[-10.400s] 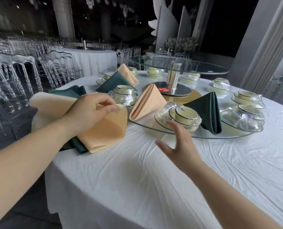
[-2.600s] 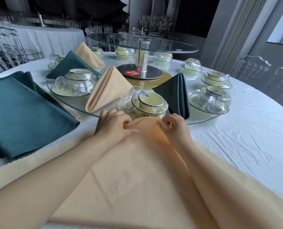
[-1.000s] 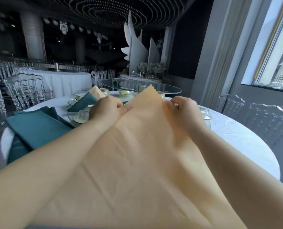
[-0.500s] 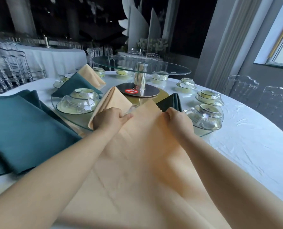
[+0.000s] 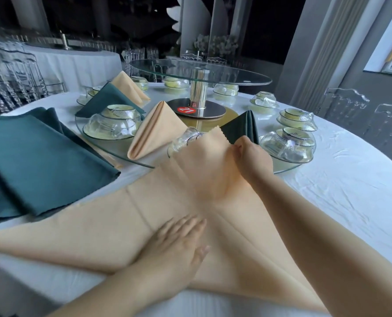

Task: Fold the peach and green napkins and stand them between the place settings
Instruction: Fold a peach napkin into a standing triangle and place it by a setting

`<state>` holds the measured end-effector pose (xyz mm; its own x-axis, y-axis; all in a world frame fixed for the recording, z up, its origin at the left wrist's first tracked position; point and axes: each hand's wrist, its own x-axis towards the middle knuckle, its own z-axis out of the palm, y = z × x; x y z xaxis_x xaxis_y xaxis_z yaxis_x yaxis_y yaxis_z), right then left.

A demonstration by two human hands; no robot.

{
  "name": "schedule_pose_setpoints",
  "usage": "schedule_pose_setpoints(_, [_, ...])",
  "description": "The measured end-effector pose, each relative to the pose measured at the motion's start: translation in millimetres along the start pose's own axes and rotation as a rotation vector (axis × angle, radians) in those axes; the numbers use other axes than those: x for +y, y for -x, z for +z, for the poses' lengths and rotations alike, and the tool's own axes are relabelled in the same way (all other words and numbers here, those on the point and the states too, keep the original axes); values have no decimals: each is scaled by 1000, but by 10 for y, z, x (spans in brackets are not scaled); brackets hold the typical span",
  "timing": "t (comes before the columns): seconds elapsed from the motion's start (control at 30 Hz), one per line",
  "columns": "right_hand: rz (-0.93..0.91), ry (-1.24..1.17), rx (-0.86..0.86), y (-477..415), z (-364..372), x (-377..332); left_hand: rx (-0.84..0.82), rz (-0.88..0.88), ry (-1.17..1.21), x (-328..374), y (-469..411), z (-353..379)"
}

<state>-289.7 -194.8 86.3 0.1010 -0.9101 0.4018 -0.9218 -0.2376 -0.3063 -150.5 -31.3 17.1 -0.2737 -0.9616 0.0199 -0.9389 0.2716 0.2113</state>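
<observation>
The peach napkin (image 5: 99,232) lies spread on the white tabletop (image 5: 350,191) in the lower middle of the frame, and its far corner is lifted toward the glass turntable (image 5: 112,148). The left hand (image 5: 176,245) lies flat on the cloth with straight, slightly spread fingers and presses it down beside a crease. The right hand (image 5: 252,161) pinches the raised edge just below the zigzag-cut corner. The fabric looks thin, light and soft, so I judge it will drape and slide rather than keep a shape. It is best taken at the corners and along the creases, while one hand holds it down. At the left of the frame a pile of green napkins (image 5: 41,161) lies flat. On the turntable a folded peach napkin (image 5: 156,131) and a folded green napkin (image 5: 243,129) stand between the place settings (image 5: 112,123). Each setting is a small bowl set on a plate under clear wrapping; whether anything is inside I cannot tell. They look fragile and are near the lifted corner.
</observation>
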Motion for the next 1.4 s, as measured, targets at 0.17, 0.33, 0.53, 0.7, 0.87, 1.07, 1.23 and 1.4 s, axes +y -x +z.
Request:
schedule_pose_setpoints(0.17, [-172,-47,113,701,-139,-147,-25,-34,-111,26,-20,81])
schedule_pose_setpoints(0.33, [-359,14,51,1720,128,-210,-47,-27,-169,11,-13,129])
schedule_pose_setpoints(0.53, [-221,50,-104,1921,23,207,-26,-53,-116,50,12,86])
schedule_pose_setpoints(0.7, [21,134,-248,1979,-348,993,-12,-33,-115,49,-1,87])
schedule_pose_setpoints(0.87, [182,73,-147,2199,-516,1579,8,-25,-123,28,-13,132])
schedule_pose_setpoints(1.07, [131,-269,149,2480,-711,1951,139,3,-39,19,-3,133])
schedule_pose_setpoints(1.23, [-175,-61,180,2553,-765,2120,343,346,-4,-23,165,37])
schedule_pose_setpoints(1.4, [-185,22,71,2461,-883,2032,483,463,-59,-5,346,109])
